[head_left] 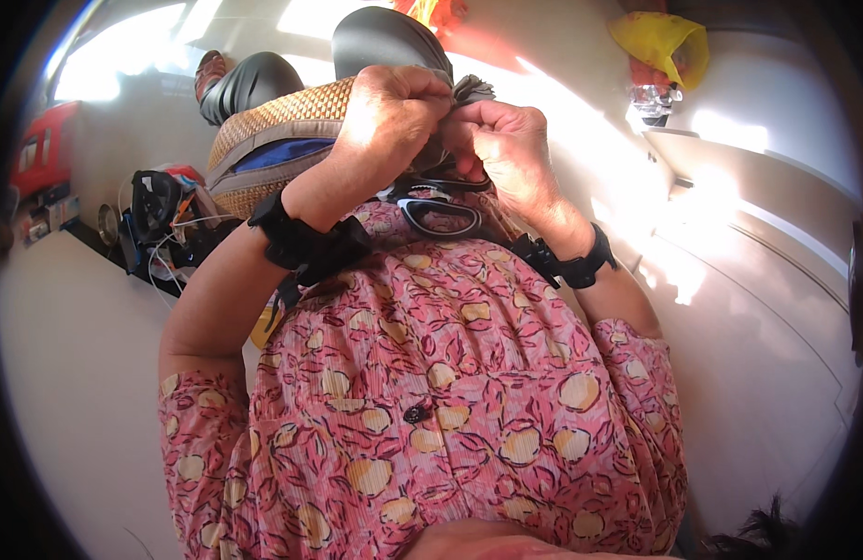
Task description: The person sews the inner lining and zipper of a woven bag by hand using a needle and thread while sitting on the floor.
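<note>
Left hand and right hand both closed, pinching grey cloth above woven basket; yellow bag top right.

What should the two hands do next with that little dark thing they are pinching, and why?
Probably pull the small dark piece gently apart or through. Both the left hand and right hand pinch it together just above the woven bag, fingers closed tight, so a small tug looks like the natural next move.

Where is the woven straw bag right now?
In the head view, the woven straw bag sits upper left of centre on the person's lap, just left of and partly behind the left hand, above the black wristband.
</note>
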Available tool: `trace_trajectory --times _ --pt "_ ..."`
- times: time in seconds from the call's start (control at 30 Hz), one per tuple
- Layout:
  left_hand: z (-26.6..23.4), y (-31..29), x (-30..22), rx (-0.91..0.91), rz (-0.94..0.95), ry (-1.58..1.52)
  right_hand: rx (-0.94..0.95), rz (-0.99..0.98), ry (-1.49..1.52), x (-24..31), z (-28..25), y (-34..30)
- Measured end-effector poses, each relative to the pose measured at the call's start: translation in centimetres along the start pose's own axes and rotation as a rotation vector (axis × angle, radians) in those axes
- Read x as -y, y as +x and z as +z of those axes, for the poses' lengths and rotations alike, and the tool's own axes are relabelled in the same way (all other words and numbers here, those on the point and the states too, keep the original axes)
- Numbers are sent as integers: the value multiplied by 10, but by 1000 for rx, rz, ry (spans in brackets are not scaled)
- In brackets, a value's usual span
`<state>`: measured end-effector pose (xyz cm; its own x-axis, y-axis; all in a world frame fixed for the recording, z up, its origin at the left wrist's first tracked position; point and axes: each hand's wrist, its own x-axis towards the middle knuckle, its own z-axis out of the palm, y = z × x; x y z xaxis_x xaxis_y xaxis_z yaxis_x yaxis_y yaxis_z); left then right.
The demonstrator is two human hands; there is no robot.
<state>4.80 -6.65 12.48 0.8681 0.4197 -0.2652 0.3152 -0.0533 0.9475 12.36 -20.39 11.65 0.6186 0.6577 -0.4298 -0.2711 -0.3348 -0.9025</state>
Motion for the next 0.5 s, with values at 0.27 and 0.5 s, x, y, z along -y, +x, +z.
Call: trace_trajectory --times 0.27,0.5 --pt "3 7 13 -114 197 96 -60 -34 116 -1 -3 3" --pt "0 9 3 -85 25 92 -120 -149 -46 3 4 0"
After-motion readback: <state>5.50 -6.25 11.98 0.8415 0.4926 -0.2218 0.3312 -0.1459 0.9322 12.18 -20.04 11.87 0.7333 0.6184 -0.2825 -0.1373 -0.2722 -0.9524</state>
